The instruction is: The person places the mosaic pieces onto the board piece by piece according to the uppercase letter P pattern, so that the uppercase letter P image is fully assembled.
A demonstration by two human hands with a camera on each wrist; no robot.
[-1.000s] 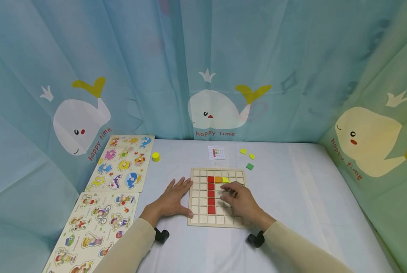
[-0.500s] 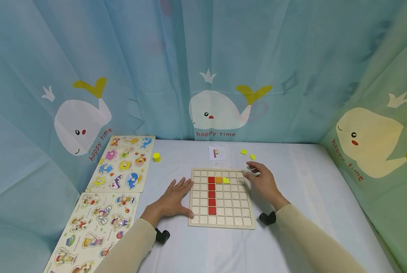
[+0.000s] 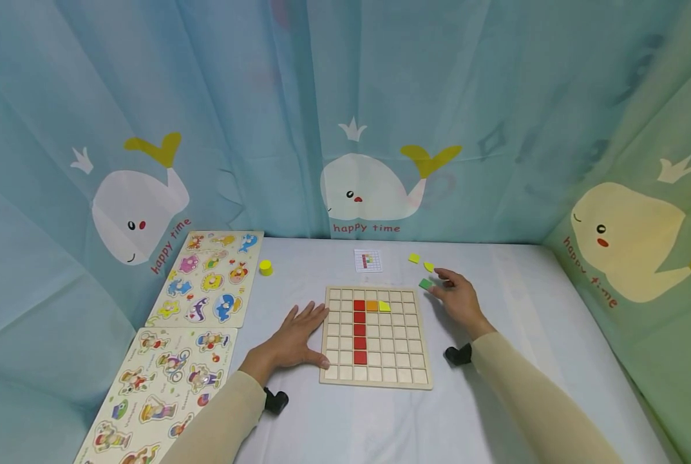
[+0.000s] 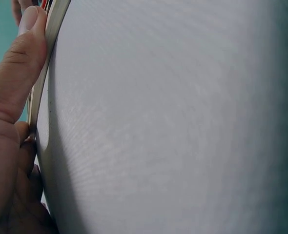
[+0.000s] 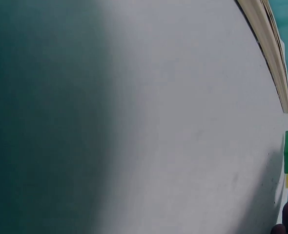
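A wooden grid board (image 3: 401, 377) lies on the white table. Several red tiles (image 3: 359, 330) form a column on it, with an orange tile (image 3: 371, 306) and a yellow tile (image 3: 384, 306) beside the top one. My left hand (image 3: 292, 340) rests at the board's left edge, fingers spread; the left wrist view shows its thumb (image 4: 24, 63) against the board's side. Beyond the upper right corner, my right hand (image 3: 462, 304) hovers with bent, parted fingers beside a green tile (image 3: 425, 283) and a curved yellow tile (image 3: 429, 267). Nothing shows in its grasp.
Another yellow tile (image 3: 414, 258) lies farther back. A small pattern card (image 3: 368, 260) sits behind the board. To the left are a yellow cylinder (image 3: 266, 267), an animal puzzle board (image 3: 206, 277) and a figure puzzle board (image 3: 160, 393). A whale-print curtain (image 3: 252, 129) surrounds the table.
My right hand has moved from over the board to the tiles at the upper right, then slightly farther right, uncovering the green tile. My left hand stays at the board's edge.
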